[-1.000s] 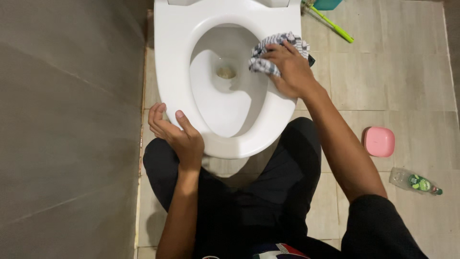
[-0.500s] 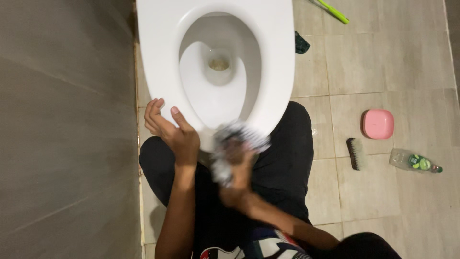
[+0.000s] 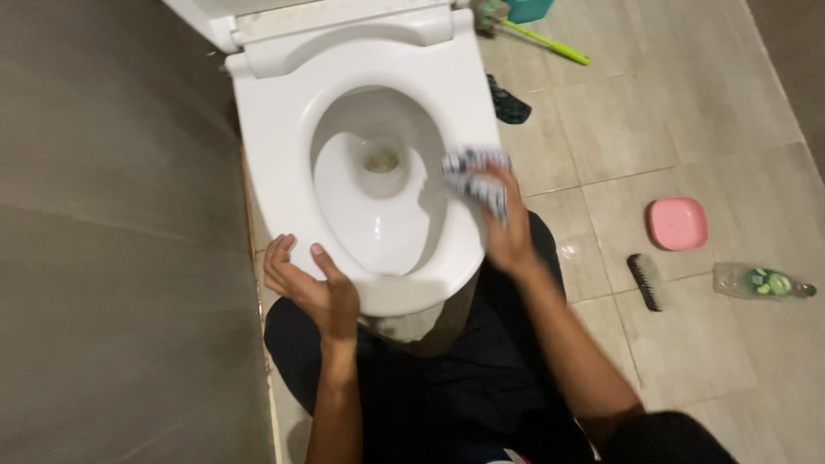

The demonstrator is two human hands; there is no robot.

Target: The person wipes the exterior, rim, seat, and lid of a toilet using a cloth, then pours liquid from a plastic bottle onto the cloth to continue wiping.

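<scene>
We see the checked cloth on the toilet seat's right rim, gripped by our blurred right hand, while our left hand cups the front-left edge, fingers loosely curled.

cloth: motion-blurred | right hand: blurred | cistern: cut off at top
</scene>
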